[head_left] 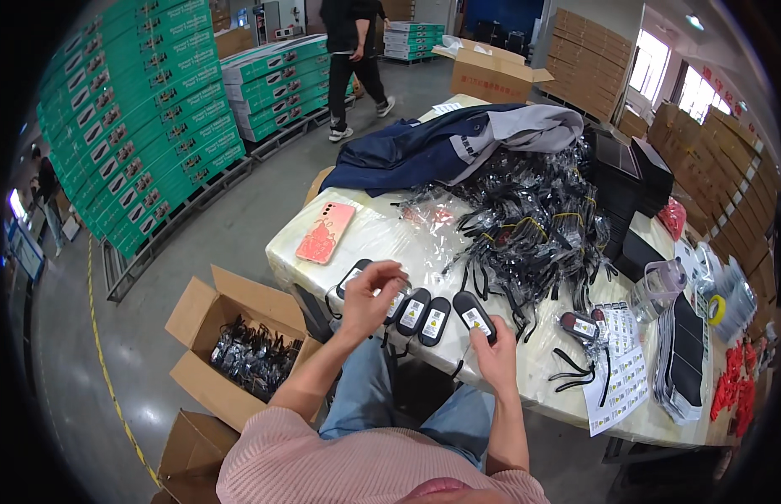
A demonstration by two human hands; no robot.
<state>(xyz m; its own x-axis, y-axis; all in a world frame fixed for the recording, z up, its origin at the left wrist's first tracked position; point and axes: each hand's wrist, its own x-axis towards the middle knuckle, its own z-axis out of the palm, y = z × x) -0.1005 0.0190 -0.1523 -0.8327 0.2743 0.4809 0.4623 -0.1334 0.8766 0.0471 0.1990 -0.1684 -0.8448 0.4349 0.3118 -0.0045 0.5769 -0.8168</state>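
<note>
My right hand [496, 355] grips a black oval handheld device [474, 317], thumb on its lower end. A white label with a square code and a yellow warning mark is on its face. My left hand [369, 301] hovers over the left end of a row of similar devices, fingers curved and thumb apart from them. Two labelled devices, one [413, 312] beside another [435, 322], lie side by side between my hands. Another device [354, 274] is partly hidden behind my left hand. Black straps hang over the table's near edge.
A pink phone [326, 233] lies on the wrapped table [382, 228]. Bagged black devices [525, 227] are heaped behind, beside a dark jacket [424, 147]. Label sheets [619, 391] and a clear jug [657, 290] are right. An open carton [193, 315] stands left; a person [353, 67] walks beyond.
</note>
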